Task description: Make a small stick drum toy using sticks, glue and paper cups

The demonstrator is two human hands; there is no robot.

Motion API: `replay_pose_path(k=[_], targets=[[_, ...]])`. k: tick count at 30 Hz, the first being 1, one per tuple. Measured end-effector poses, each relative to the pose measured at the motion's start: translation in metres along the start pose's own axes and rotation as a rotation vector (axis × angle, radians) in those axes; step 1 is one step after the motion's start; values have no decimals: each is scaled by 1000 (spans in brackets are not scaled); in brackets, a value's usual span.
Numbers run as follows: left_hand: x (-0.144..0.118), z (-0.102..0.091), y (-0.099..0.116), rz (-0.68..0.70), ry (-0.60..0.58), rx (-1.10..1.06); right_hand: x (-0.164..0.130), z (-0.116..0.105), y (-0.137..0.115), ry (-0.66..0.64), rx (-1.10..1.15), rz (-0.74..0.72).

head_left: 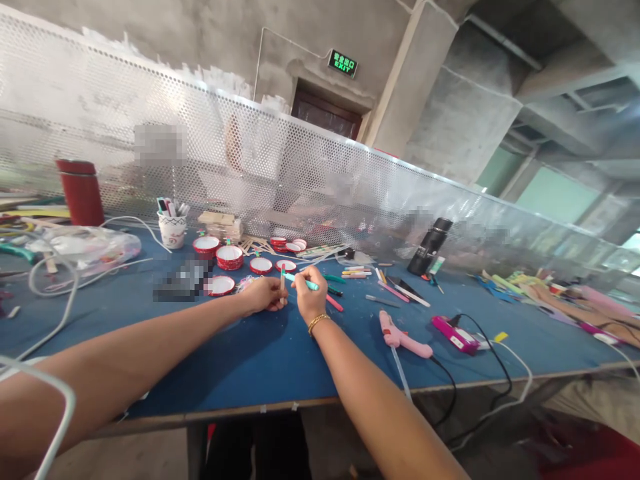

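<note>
The left hand (265,295) pinches a stick (283,284) upright, red end above its grip; the right hand (311,297) holds a marker (312,286), tip at that end

Tabletop (260,363), near edge: open lane between left forearm (150,343) and right forearm (373,387). Obstacles: pink glue gun (406,340), near edge, rightward; perforated screen (310,160), along far edge.
</note>
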State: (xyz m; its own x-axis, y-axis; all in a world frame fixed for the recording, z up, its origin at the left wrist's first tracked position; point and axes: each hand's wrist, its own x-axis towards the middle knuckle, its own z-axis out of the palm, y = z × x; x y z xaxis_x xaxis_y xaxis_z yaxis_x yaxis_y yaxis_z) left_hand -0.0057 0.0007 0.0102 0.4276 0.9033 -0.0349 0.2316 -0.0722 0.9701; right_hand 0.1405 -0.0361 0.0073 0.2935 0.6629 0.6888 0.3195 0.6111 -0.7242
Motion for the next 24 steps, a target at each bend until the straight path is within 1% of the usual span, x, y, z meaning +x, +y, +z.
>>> replay_pose_path(k=[3,8,13,19,24], targets=[[-2,0,1,-5,-3,-6,0,-1,-2,17,13,12],[-4,0,3,-7,-7,-24,1,2,-3,-18,48,7],[-1,-2,1,-18,-13,-17,4,2,0,45,29,22],[0,-3,0,-27,-10,-24,4,3,3,12,30,4],[0,-4,-1,-19,-17,-23,5,2,4,59,15,21]])
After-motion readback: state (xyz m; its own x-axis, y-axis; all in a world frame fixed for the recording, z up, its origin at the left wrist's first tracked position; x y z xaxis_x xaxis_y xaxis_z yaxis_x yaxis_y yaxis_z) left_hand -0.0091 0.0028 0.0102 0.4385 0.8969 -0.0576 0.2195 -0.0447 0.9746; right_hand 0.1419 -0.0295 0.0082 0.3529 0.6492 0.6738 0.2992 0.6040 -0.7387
